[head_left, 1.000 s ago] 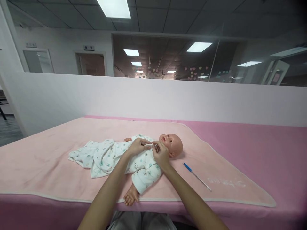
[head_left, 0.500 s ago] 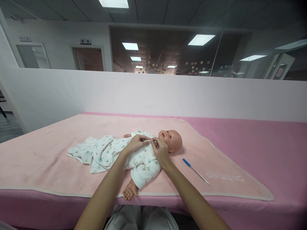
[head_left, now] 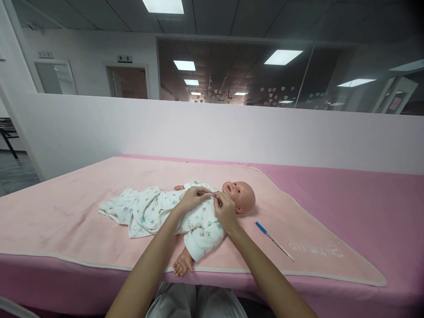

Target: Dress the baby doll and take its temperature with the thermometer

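A baby doll [head_left: 243, 196] lies on its back, its head to the right and one bare hand near the mat's front edge. White baby clothes [head_left: 202, 223] with a small green print cover its body and trail off to the left. At the upper chest, just below the doll's chin, my left hand [head_left: 194, 198] pinches the cloth at the neckline. My right hand [head_left: 225, 210] is closed on the same part of the clothes, its fingertips almost touching those of my left. What exactly lies between the fingertips is too small to make out.
Right of the doll, a thin stick-like thermometer or pen with a blue end [head_left: 274, 241] lies on the peach mat [head_left: 66, 212]. Under the mat is a pink cover [head_left: 364, 207]. A white partition [head_left: 232, 132] rises behind.
The view has shifted slightly, so everything sits a little further right. Both hands stay at the doll's neckline, with hardly any change in their grip.
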### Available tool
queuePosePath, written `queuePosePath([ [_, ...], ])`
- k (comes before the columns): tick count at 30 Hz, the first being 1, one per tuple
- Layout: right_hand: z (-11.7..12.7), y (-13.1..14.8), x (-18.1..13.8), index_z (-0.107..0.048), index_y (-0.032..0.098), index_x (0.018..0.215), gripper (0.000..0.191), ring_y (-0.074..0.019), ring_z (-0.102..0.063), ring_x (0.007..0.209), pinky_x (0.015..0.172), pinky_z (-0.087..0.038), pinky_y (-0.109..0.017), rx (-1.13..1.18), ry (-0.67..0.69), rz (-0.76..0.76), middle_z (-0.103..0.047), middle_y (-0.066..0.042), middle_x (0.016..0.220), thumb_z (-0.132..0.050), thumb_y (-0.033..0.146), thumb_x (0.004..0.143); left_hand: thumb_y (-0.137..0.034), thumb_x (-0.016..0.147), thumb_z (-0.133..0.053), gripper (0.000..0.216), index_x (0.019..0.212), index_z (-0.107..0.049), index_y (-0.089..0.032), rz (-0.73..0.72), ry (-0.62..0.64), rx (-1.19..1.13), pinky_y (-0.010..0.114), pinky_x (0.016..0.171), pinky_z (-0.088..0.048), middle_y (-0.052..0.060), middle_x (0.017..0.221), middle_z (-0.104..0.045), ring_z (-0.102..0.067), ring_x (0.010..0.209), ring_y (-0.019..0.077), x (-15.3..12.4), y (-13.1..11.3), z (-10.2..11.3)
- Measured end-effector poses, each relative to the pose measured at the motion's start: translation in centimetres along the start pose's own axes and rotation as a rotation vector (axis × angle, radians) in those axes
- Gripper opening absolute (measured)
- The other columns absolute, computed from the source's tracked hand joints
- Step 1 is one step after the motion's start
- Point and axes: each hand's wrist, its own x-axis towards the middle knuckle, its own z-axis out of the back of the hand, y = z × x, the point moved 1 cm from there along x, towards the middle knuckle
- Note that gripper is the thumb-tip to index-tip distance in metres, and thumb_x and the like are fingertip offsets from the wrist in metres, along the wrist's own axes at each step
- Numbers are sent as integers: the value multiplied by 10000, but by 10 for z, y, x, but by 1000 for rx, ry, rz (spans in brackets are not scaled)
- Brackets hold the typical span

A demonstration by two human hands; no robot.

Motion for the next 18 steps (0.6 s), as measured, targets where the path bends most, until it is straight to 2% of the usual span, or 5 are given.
queuePosePath([
  [8, -1, -3, 0, -592, 180, 859, 194, -147, -555, 739, 682, -440, -263, -16, 15, -25, -629, -23, 790, -410, 130, 813, -321, 790, -452, 261, 958, -598, -185, -77, -71, 200, 234, 640, -427, 18, 776, -663, -587, 723, 149, -3, 3, -3],
  [18, -2, -4, -1, -597, 170, 836, 186, -147, -551, 708, 664, -436, -253, -26, 42, -45, -624, -28, 762, -426, 114, 792, -223, 820, -368, 206, 937, -538, -215, -144, -87, 424, 238, 613, -383, -16, 721, -619, -545, 662, 138, -4, -1, -9],
])
